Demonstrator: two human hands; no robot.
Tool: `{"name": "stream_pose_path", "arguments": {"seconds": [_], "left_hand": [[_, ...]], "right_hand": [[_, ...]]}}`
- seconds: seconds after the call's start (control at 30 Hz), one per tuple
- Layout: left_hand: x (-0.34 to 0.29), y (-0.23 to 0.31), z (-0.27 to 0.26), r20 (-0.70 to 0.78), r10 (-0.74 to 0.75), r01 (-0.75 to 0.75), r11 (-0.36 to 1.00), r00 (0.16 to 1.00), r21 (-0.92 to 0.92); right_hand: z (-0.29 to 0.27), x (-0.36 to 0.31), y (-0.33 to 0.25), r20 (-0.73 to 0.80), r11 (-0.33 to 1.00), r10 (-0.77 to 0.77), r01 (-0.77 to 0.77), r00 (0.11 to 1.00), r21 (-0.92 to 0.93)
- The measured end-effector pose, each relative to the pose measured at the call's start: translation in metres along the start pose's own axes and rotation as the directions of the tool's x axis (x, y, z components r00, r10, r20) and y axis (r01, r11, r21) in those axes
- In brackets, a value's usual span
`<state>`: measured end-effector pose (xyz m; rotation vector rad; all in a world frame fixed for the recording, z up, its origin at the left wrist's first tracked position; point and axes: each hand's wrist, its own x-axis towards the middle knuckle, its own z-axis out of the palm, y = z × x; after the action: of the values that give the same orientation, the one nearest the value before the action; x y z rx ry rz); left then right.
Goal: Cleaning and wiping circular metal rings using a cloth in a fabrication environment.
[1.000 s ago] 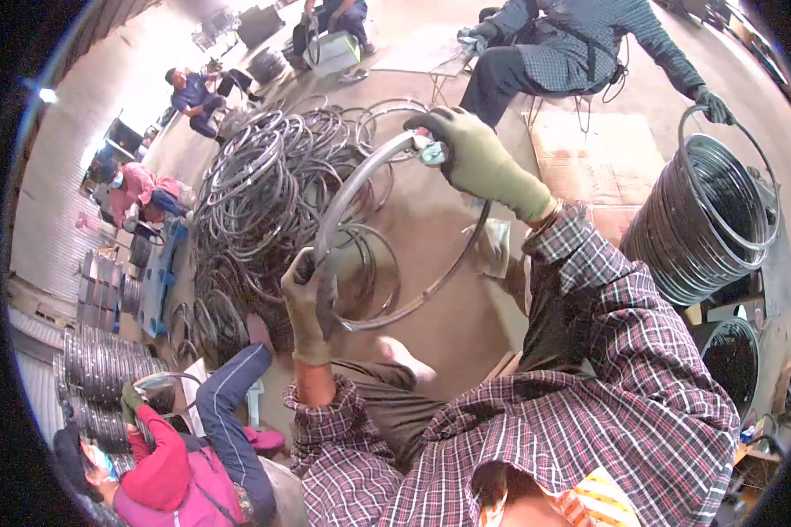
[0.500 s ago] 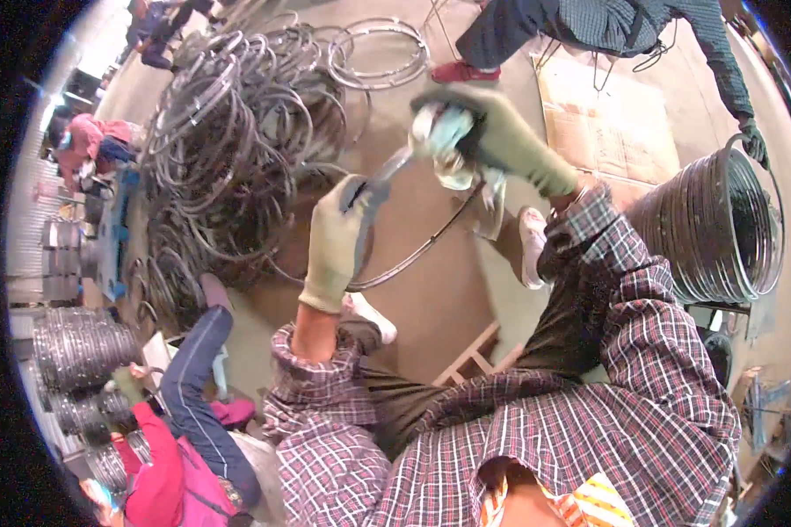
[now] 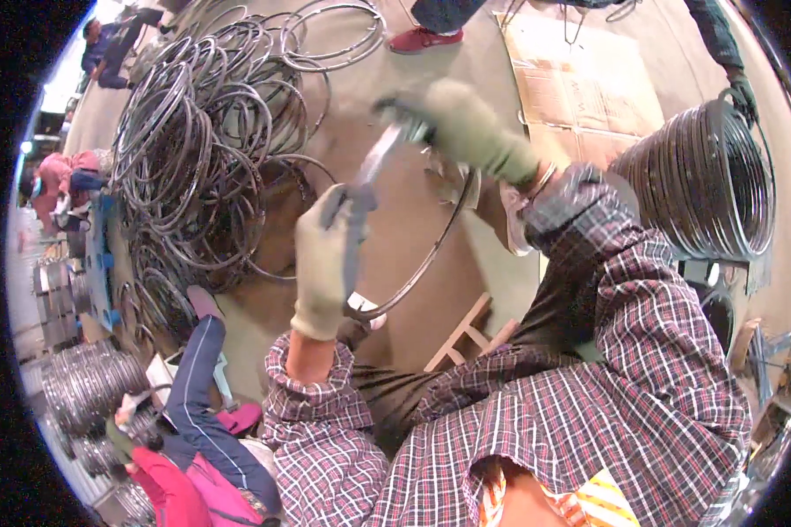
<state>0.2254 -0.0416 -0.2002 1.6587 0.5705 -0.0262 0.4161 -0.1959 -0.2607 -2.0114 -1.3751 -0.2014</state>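
Observation:
A thin dark metal wheel rim is held up in front of me. Its near left part sits in my left hand, gloved in cream with grey, fingers closed round it. Above and to the right, my gloved right hand is closed at the rim's far part, blurred by motion. A pale crumpled rag shows in that hand in the earlier picture; now the hand and the blur mostly hide it. Between my hands, a bright stretch of the rim is exposed.
A tangled heap of rims lies at the far left. Rims are stacked in a roll at the right, touched by a co-worker's gloved hand. Flat cardboard and a small wooden frame lie on the floor. Another co-worker sits lower left.
My right hand has shifted left along the rim, closer to my left hand, and the rag is less visible. My left hand sits slightly lower. The whole view has shifted a little.

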Motion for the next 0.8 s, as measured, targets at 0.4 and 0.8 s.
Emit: {"name": "stream_pose_path", "arguments": {"seconds": [0.4,0.8], "left_hand": [[-0.007,0.004,0.006,0.028,0.127,-0.130,0.981,0.992,0.145],[-0.004,-0.004,0.017,0.087,0.048,-0.043,0.998,0.995,-0.054]], "right_hand": [[0.009,-0.009,0.005,0.192,0.987,0.049,-0.018,0.980,-0.159],[0.009,-0.012,-0.004,0.375,0.960,0.100,0.010,0.922,-0.280]]}}
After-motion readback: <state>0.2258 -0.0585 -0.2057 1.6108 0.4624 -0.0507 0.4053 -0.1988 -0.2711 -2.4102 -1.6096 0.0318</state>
